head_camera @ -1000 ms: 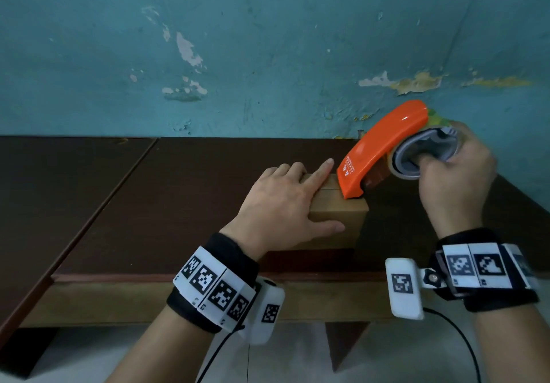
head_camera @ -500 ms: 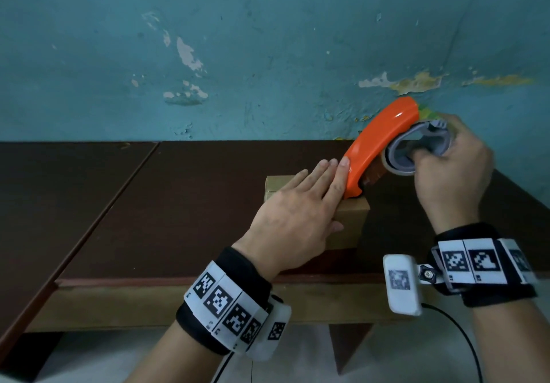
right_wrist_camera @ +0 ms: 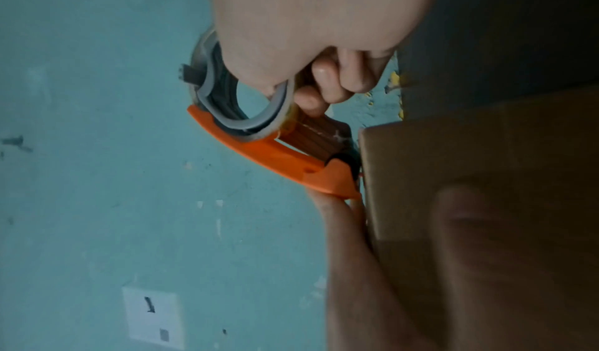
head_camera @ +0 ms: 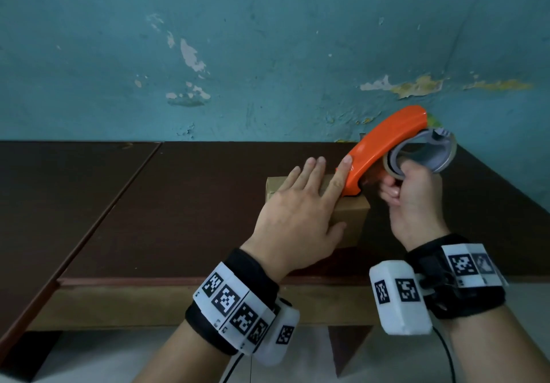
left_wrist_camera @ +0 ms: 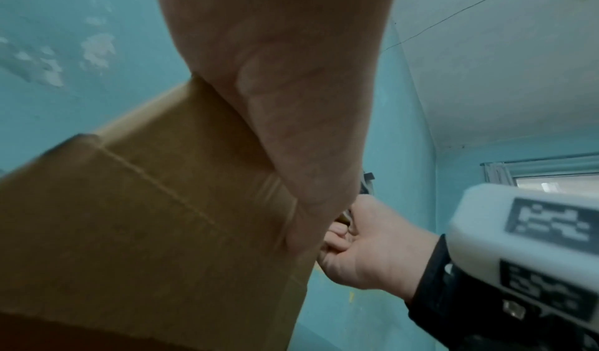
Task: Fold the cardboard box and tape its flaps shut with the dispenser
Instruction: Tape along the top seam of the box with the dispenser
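Note:
A small brown cardboard box point(head_camera: 349, 219) sits on the dark wooden table point(head_camera: 178, 219), near its front edge. My left hand point(head_camera: 297, 210) lies flat on the box top with straight fingers, the index fingertip against the nose of the orange tape dispenser point(head_camera: 384, 144). My right hand point(head_camera: 413, 201) grips the dispenser by its grey tape roll ring point(head_camera: 428, 156) and holds its nose on the box's right top edge. In the right wrist view the dispenser point(right_wrist_camera: 275, 157) meets the box point(right_wrist_camera: 486, 177) corner. The left wrist view shows the box point(left_wrist_camera: 145, 215) under my palm.
A peeling teal wall point(head_camera: 268, 55) rises directly behind the table. A seam point(head_camera: 131, 183) splits the tabletop left of the box. The table's front edge point(head_camera: 178, 281) runs just below my wrists, with pale floor beneath.
My left hand slid forward over the box top and spread, its index finger reaching the dispenser's nose. My right hand turned and dropped lower, still holding the dispenser at the box's right edge.

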Available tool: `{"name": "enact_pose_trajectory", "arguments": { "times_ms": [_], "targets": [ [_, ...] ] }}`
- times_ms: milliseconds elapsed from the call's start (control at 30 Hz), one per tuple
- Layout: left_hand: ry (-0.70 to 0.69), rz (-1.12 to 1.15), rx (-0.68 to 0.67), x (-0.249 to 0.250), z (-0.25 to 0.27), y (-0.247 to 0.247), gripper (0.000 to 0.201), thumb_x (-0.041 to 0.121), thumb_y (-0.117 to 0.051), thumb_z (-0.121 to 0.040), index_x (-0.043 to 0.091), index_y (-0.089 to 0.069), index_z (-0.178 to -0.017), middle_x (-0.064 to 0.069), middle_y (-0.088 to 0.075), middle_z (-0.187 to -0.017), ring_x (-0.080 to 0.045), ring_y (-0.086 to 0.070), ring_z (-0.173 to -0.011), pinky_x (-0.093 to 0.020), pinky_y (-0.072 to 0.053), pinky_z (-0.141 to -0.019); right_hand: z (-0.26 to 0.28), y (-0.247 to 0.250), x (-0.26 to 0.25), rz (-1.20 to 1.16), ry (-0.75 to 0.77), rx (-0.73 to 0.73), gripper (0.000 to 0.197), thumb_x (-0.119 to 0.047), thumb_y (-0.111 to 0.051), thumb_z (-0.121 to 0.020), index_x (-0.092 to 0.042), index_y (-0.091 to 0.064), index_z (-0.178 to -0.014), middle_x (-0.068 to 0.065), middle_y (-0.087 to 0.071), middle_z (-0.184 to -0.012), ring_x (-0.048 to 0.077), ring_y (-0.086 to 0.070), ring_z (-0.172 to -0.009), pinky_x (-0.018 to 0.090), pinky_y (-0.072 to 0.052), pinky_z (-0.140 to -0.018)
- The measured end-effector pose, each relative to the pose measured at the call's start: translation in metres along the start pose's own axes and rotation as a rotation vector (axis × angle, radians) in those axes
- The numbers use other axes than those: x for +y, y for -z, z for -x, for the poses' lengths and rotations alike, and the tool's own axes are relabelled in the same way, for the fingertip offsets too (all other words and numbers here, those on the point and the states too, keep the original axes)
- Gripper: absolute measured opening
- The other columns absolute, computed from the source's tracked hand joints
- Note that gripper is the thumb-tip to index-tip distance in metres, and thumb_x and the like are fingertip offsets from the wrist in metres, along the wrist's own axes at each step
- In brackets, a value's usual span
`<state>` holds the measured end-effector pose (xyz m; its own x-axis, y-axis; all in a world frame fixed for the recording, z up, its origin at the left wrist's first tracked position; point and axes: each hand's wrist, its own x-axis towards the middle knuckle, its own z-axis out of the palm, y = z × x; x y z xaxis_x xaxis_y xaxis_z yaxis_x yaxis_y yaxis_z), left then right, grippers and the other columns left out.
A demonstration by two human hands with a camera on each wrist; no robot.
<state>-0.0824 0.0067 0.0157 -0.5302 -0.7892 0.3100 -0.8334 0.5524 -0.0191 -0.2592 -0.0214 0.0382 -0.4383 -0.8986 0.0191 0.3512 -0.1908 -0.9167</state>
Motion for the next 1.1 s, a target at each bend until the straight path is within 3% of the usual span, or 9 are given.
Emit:
{"name": "enact_pose_trajectory", "arguments": {
  "times_ms": [100,233,367,600,800,900,1100],
  "targets": [
    [0.076,0.014,-0.013,0.002,-0.002,0.001,0.121,0.071,-0.060,-0.088,0.012,0.010,-0.167,-0.016,-0.032,-0.167,-0.031,-0.028,-0.156,-0.041,-0.018,-0.130,0.002,-0.004,0.003,-0.037,0.000,-0.007,0.030,-0.003,-0.045,-0.095,-0.018,-0.051,-0.070,-0.008,-0.046,-0.050,0.004,-0.038,-0.041,0.015,-0.023,-0.036],
    [0.144,0.000,0.039,0.001,-0.006,0.002,0.122,0.087,-0.046,-0.083,0.007,-0.010,-0.167,-0.007,-0.052,-0.140,-0.027,-0.052,-0.131,-0.041,-0.036,-0.116,0.006,-0.010,0.009,-0.060,-0.001,-0.019,0.029,-0.003,-0.046,-0.095,-0.017,-0.052,-0.070,-0.007,-0.047,-0.051,0.004,-0.040,-0.040,0.015,-0.024,-0.036],
    [0.195,-0.049,0.051,-0.007,-0.006,0.002,0.121,0.094,-0.036,-0.081,0.009,-0.017,-0.166,-0.006,-0.054,-0.136,-0.026,-0.054,-0.126,-0.041,-0.039,-0.108,0.009,-0.014,0.016,-0.060,0.001,-0.043,0.029,-0.004,-0.047,-0.095,-0.016,-0.053,-0.070,-0.006,-0.048,-0.052,0.004,-0.039,-0.039,0.015,-0.023,-0.037],
    [0.150,-0.020,-0.048,-0.030,-0.003,0.012,0.108,0.089,-0.038,-0.085,0.028,-0.002,-0.167,-0.004,-0.047,-0.129,-0.024,-0.050,-0.121,-0.040,-0.041,-0.101,0.009,-0.012,0.019,-0.028,0.001,-0.089,0.025,-0.005,-0.048,-0.095,-0.016,-0.054,-0.074,-0.005,-0.048,-0.056,0.003,-0.040,-0.040,0.014,-0.027,-0.038],
    [0.133,0.023,-0.060,-0.032,-0.004,0.016,0.097,0.083,-0.047,-0.087,0.027,-0.018,-0.161,-0.002,-0.046,-0.118,-0.024,-0.050,-0.111,-0.036,-0.040,-0.090,0.012,-0.009,0.020,-0.026,-0.043,-0.107,0.023,-0.007,-0.048,-0.096,-0.017,-0.056,-0.076,-0.006,-0.050,-0.058,0.003,-0.041,-0.043,0.015,-0.026,-0.040],
    [0.140,0.004,-0.046,-0.032,-0.002,0.015,0.104,0.087,-0.043,-0.085,0.028,-0.012,-0.165,-0.002,-0.050,-0.120,-0.023,-0.052,-0.112,-0.037,-0.042,-0.092,0.011,-0.009,0.020,-0.024,-0.045,-0.118,0.023,-0.007,-0.049,-0.096,-0.016,-0.056,-0.076,-0.004,-0.050,-0.059,0.004,-0.041,-0.045,0.016,-0.027,-0.041],
    [0.135,-0.039,-0.132,-0.031,-0.002,0.017,0.120,0.097,-0.034,-0.079,0.030,0.015,-0.166,-0.003,-0.056,-0.133,-0.024,-0.054,-0.123,-0.039,-0.041,-0.103,0.009,-0.007,0.018,-0.054,-0.029,-0.201,0.028,-0.004,-0.045,-0.097,-0.017,-0.051,-0.072,-0.006,-0.042,-0.053,0.004,-0.036,-0.040,0.017,-0.021,-0.037]
  ]
}}
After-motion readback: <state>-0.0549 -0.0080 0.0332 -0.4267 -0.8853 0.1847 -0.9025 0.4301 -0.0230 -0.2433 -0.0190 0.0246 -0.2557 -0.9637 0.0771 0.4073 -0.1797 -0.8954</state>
